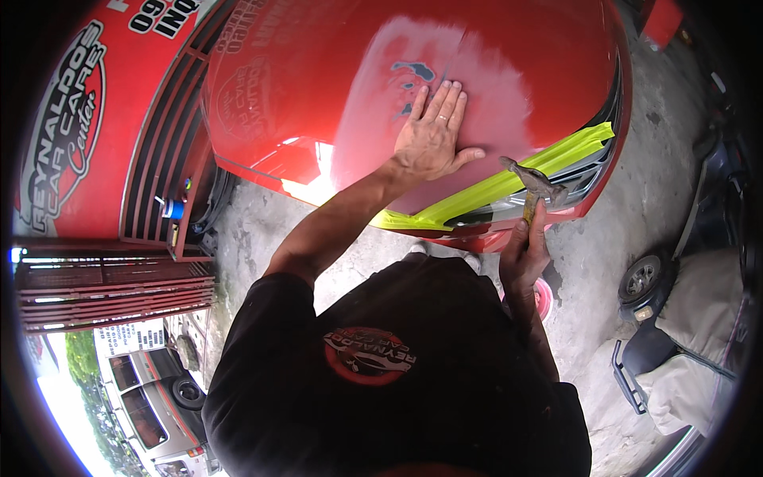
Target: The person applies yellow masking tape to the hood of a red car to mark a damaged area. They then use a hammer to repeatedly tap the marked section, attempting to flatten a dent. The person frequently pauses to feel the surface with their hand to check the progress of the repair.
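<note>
My left hand [435, 135] lies flat on a red car hood [294, 87], fingers stretched out and thumb apart, a ring on one finger. Under and around it spreads a dull, pale sanded patch [369, 111]. Dark grey bare spots [415, 70] show just beyond the fingertips. Bright yellow-green masking tape [477, 189] runs along the hood's front edge, above the headlight [584, 175]. My right hand [526, 253] is wrapped round the handle of a hammer [539, 183], whose worn metal head points up in front of the taped edge.
On the grey concrete floor [588, 334], a pink round object [544, 298] sits partly behind my right forearm. To the right are a wheel [642, 278] and a pale cover [691, 318]. At left stand a brown slatted metal gate [87, 290], a red signboard [79, 119] and a van [147, 397].
</note>
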### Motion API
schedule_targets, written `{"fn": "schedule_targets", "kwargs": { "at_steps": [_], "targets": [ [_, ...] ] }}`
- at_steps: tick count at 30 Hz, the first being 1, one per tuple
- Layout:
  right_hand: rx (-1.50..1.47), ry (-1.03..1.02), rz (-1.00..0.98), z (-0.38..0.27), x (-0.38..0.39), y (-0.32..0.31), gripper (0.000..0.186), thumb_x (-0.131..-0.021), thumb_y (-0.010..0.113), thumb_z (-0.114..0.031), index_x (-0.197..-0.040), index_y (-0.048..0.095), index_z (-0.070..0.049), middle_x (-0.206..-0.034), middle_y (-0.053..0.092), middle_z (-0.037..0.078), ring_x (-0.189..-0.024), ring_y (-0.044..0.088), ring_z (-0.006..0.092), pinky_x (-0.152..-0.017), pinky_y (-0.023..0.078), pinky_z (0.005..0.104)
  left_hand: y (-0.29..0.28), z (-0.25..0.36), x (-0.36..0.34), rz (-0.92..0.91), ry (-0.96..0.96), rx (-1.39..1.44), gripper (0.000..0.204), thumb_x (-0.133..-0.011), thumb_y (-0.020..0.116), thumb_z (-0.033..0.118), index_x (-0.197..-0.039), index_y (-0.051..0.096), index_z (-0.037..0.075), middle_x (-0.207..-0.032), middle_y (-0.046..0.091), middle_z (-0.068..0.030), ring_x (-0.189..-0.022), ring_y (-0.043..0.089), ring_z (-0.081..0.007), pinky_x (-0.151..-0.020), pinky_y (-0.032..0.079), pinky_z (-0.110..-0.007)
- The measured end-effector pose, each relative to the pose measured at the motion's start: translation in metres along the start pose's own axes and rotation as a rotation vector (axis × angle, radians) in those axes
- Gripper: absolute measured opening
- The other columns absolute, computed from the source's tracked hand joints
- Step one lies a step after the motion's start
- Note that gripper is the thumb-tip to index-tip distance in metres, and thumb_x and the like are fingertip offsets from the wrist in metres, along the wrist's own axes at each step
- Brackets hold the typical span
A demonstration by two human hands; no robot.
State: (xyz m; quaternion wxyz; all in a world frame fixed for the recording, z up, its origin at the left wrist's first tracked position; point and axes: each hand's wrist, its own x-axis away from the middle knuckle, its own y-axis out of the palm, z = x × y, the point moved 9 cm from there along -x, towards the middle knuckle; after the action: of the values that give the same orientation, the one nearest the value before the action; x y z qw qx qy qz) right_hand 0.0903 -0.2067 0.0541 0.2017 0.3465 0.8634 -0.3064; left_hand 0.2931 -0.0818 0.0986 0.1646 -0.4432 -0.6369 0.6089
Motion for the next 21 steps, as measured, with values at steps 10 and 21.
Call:
{"fn": "schedule_targets", "kwargs": {
  "at_steps": [10,21],
  "targets": [
    [0.011,-0.078,0.043,0.002,0.004,-0.006,0.046,-0.105,0.051,-0.007,-0.148,0.046,0.007,-0.086,0.067,0.016,-0.065,0.057,0.0152,-0.061,0.05,0.0301,-0.003,-0.003,0.031,0.038,-0.099,0.11,0.098,-0.096,0.045,0.07,-0.151,0.038,-0.01,-0.159,0.036,-0.029,-0.151,0.03,-0.041,-0.124,0.02,-0.054],
    [-0.117,0.022,-0.037,0.0,-0.004,0.003,0.046,-0.106,0.051,-0.008,-0.149,0.046,0.009,-0.078,0.059,0.008,-0.064,0.052,0.0118,-0.058,0.047,0.0279,0.004,-0.082,-0.028,0.06,-0.173,0.195,0.101,-0.097,0.041,0.073,-0.155,0.03,-0.01,-0.161,0.031,-0.0293,-0.154,0.024,-0.0384,-0.127,0.017,-0.05]
  ]
}}
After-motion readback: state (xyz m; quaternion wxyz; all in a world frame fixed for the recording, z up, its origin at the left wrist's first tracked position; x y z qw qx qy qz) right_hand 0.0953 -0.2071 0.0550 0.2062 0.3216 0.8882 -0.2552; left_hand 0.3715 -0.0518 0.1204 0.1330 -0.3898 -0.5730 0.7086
